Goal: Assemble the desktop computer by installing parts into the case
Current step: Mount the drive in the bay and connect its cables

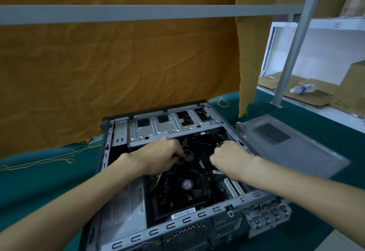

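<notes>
An open grey desktop case (183, 223) lies on its side on the green cloth, its inside facing up. Inside sit a motherboard with a CPU fan (187, 184), a silver power supply (120, 207) at the left and a metal drive cage (169, 126) at the far end. My left hand (158, 157) reaches in below the drive cage and pinches a pale power connector (188, 157) with yellow wires. My right hand (229, 158) is curled inside the case at the right, near dark cables; what it holds is hidden.
The case's grey side panel (292, 144) with a mesh vent lies on the green cloth (39, 183) to the right. An orange curtain (118, 69) hangs behind. Cardboard boxes and a plastic bottle (302, 88) sit on a white shelf at the far right.
</notes>
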`<state>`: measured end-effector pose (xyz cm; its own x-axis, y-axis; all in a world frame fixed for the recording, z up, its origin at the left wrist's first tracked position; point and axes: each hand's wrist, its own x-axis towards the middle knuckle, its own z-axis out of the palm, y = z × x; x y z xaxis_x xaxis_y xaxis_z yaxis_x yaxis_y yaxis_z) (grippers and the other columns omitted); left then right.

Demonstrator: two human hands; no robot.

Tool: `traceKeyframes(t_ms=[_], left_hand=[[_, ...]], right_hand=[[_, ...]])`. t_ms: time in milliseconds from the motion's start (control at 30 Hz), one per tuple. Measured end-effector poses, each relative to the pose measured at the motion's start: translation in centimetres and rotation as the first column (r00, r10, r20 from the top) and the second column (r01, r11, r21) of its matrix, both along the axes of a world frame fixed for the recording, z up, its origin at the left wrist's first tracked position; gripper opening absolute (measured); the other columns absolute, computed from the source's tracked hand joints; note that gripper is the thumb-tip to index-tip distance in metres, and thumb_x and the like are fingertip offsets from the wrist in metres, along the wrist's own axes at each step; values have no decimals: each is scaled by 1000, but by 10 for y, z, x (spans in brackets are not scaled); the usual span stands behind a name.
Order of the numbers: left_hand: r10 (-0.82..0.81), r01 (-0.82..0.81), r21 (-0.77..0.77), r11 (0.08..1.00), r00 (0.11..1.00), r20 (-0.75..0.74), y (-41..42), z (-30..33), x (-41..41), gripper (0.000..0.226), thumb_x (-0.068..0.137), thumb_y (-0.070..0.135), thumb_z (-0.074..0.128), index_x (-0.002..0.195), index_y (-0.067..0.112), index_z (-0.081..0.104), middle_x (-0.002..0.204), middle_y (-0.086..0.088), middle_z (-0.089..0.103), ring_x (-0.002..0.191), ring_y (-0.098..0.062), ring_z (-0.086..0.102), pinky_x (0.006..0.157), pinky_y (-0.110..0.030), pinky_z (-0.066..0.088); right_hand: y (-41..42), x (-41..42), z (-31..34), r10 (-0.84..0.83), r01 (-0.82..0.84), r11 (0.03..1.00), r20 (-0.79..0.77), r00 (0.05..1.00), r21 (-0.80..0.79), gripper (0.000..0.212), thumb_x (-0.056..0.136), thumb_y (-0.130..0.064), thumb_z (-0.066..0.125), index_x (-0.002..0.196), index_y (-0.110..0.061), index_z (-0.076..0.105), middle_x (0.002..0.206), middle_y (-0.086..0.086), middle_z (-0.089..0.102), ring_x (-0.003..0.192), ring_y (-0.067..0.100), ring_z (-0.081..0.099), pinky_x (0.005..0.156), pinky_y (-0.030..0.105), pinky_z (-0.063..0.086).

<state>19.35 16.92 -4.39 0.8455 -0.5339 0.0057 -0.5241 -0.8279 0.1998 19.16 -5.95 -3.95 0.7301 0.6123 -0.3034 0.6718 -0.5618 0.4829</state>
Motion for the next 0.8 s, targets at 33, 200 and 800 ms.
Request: traceKeyframes(t_ms=[33,200,800], left_hand=[[-8,8,10,1000,1000,3,-4,-1,0,30,101,18,57,128,21,69,131,3,62,116,-17,61,98,-36,51],[-85,90,68,994,993,-81,-22,-10,-3,23,103,18,53,116,15,72,116,-1,71,104,-23,66,89,-41,53],[-2,30,146,989,982,-187,-32,-14,15,38,96,0,51,121,22,69,120,-7,67,102,-27,66,88,-44,55]], right_hand=[[1,0,0,-14,14,1000,-32,999,-2,15,96,-1,55,86,-12,53,101,12,71,91,33,68,72,38,49],[-13,-8,3,-107,161,974,-302,947,161,11,94,-10,62,84,-3,61,96,14,65,73,28,61,64,42,55],[-45,-3,40,-111,26,719,77,991,694,18,100,-35,61,115,-29,70,91,-13,67,89,8,60,78,26,45]])
